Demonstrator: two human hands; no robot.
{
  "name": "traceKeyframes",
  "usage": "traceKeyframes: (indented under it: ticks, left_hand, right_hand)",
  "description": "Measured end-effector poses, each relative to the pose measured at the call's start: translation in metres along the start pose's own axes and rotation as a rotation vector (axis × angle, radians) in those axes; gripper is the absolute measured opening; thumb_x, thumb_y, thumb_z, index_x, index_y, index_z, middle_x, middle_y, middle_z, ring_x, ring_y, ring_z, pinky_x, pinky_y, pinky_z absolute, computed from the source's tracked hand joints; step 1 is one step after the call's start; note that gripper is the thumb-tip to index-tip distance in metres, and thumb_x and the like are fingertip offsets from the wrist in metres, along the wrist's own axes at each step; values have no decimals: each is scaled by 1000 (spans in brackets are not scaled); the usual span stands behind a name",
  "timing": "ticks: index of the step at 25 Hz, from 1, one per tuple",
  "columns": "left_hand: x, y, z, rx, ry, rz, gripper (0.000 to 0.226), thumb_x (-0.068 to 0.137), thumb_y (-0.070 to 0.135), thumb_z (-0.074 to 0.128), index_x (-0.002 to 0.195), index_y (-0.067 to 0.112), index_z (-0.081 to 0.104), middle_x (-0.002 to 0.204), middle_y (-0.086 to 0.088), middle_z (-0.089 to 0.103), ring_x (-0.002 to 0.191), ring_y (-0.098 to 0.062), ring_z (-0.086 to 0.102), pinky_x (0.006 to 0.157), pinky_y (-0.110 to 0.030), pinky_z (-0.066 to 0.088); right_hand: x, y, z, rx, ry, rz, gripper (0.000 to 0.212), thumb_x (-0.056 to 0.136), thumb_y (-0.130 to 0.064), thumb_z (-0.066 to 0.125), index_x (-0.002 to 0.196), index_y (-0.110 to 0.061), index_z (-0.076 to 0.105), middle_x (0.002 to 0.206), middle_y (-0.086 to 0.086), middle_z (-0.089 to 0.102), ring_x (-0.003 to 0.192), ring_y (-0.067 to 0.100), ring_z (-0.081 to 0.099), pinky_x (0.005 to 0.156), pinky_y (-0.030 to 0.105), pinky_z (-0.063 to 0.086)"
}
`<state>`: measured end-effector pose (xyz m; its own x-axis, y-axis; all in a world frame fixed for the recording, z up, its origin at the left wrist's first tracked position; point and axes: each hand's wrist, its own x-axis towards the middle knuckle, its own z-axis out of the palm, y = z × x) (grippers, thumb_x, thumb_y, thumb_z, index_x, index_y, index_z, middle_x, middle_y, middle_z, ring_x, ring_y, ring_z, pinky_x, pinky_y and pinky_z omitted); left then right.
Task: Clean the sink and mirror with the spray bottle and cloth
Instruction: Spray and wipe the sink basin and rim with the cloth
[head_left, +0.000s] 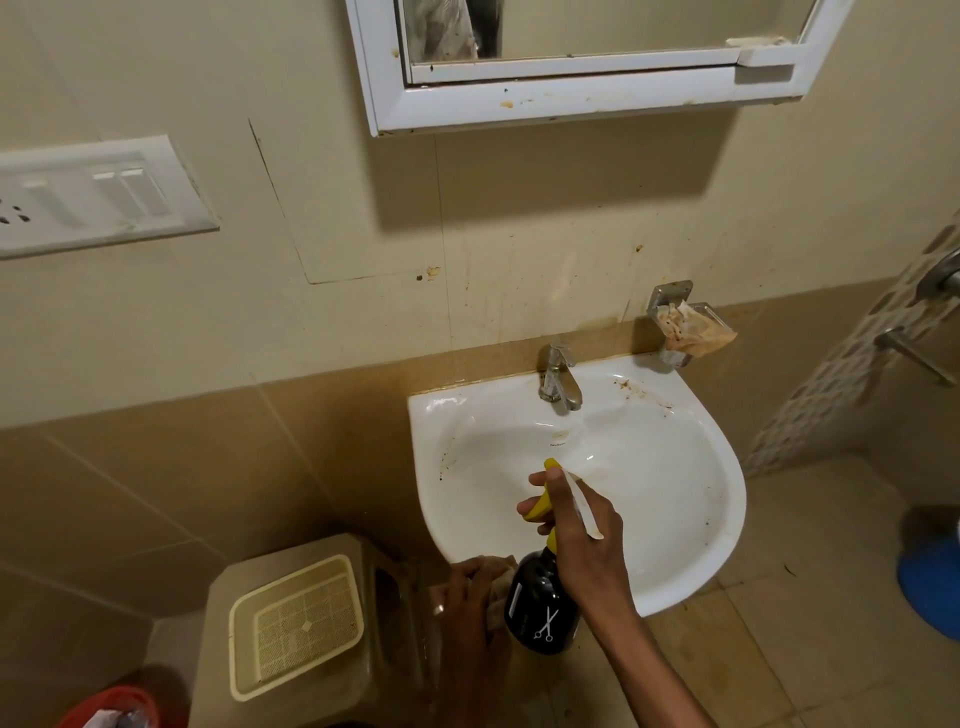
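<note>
While we hold the black plastic spray bottle with the yellow trigger head (540, 597) at the near rim of the white ceramic wall basin (670, 499), our right hand (582, 530) is wrapped round its neck with fingers curled on the trigger, and our left hand (470, 597) is bunched around the crumpled beige cloth (498, 587) just beside it. We should aim the nozzle at the brown specks along the left wall and far right corner, misting evenly before wiping. A white scissors emblem marks the bottle; small print under the chrome tap (558, 379) is unreadable. Beyond, the white-framed mirror (587, 31) waits.
</note>
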<state>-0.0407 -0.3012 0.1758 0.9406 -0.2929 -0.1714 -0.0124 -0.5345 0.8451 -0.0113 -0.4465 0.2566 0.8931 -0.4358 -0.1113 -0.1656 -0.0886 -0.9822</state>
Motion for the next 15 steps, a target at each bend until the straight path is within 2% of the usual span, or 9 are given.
traceKeyframes:
  ticks: [2,3,5,6,8,9,12,14,15]
  left_hand:
    - [4,-7,5,38,137,58,22,98,32,34,110,33,52,108,11,57,94,-8,54,89,-14,30]
    - [4,-8,9,100,176,71,25,88,30,39,109,33,53,106,11,58,93,-5,48,91,-12,28]
    - [3,-15,29,208,148,110,45,65,29,43,108,40,53,108,20,49,89,5,33,84,-10,27]
    - [-6,5,30,145,96,126,50,60,30,42,107,45,51,106,28,43,87,10,29,78,-14,29]
    - [-11,31,30,8,32,34,44,69,20,43,96,54,52,98,40,44,86,18,38,76,-19,32]
    - [-9,49,25,-122,52,-48,40,81,10,45,86,48,55,91,41,50,82,19,44,75,-17,37]
    - [16,65,-1,-625,-76,-481,37,88,-16,50,79,19,59,74,7,64,68,-6,65,54,-16,49]
    - [35,62,-25,-715,66,-523,23,88,-14,50,84,7,59,73,-9,63,77,-31,68,50,-24,50]
    - [47,58,-39,-729,151,-504,16,89,-9,52,88,6,59,76,-14,64,74,-33,67,47,-27,50]
  right_hand:
    - [4,-4,-10,4,21,-20,51,98,-58,46,99,-19,78,81,1,80,78,9,75,73,27,57]
    - [6,-8,-16,6,31,-28,49,100,-55,46,98,-19,79,81,0,80,76,10,75,72,27,56]
    - [12,-14,-29,-7,67,-37,45,105,-50,46,97,-21,79,80,0,80,72,7,73,71,25,54]
    - [15,-17,-36,-16,85,-45,44,107,-48,46,97,-22,79,79,0,80,71,7,72,72,26,53]
    - [23,-21,-46,-28,125,-55,43,109,-48,45,97,-25,79,80,3,81,78,13,75,79,36,58]
    - [27,-22,-51,-34,142,-56,43,110,-48,45,96,-26,79,81,3,81,82,19,76,83,41,60]
    - [38,-25,-62,-44,160,-69,44,110,-50,43,98,-27,79,84,2,82,85,22,76,88,48,61]
    - [43,-25,-68,-40,167,-79,44,109,-51,43,99,-27,79,85,3,83,84,20,76,89,48,62]
    - [44,-24,-69,-38,166,-84,44,109,-50,43,99,-27,79,85,3,83,84,19,77,88,48,62]
